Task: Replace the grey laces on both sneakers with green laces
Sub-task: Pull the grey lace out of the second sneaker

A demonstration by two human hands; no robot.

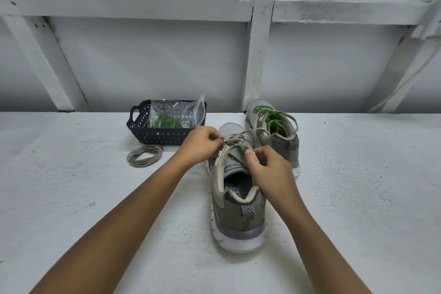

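Nearest me, the near sneaker (pixel 235 188) sits heel-first at six o'clock on the tabletop (pixel 71 198), turned so its eyelets face my reach. My left hand (pixel 202 143) has its fingers pinched shut on the grey lace (pixel 235 138); my right hand (pixel 267 169) pinches the eyelet edge, I judge to steady it. At one o'clock the far sneaker (pixel 274 131) already wears green. At eleven, the basket (pixel 143 126) keeps the spare green laces (pixel 164 122) handy, a pulled grey lace coil (pixel 145 155) beside it.

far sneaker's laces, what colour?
Green, on the far sneaker, laces. Head view, the only one.
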